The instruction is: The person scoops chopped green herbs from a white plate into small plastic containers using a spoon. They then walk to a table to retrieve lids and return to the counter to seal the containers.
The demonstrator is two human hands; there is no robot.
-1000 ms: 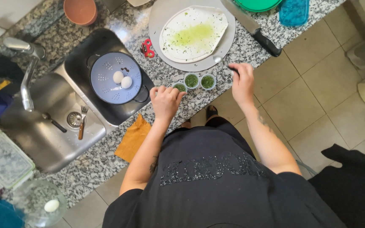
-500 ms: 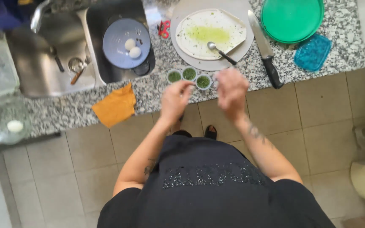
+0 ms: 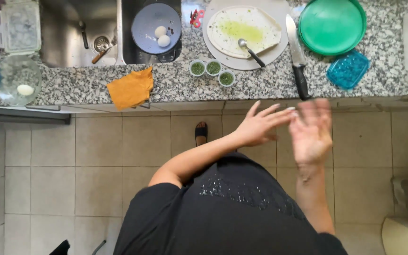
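My left hand (image 3: 259, 125) and my right hand (image 3: 310, 132) hang in the air below the counter edge, over the tiled floor, fingers spread and holding nothing. The right hand is blurred by motion. On the granite counter (image 3: 175, 87) above them lies a flatbread (image 3: 244, 30) smeared green on a round grey board (image 3: 279, 54), with a spoon (image 3: 250, 51) resting on it. Three small cups of green paste (image 3: 212, 71) stand at the board's near edge. A black-handled knife (image 3: 298, 59) lies just right of the board.
A green round plate (image 3: 332, 26) and a blue tray (image 3: 348, 68) sit right of the knife. Left are a sink (image 3: 72, 33), a blue colander with two eggs (image 3: 157, 28), an orange cloth (image 3: 131, 89) and a glass bowl (image 3: 17, 80).
Both hands have drawn back from the cups and the counter edge and now hang over the floor. The spoon lies on the flatbread. The view has pulled back from the counter.
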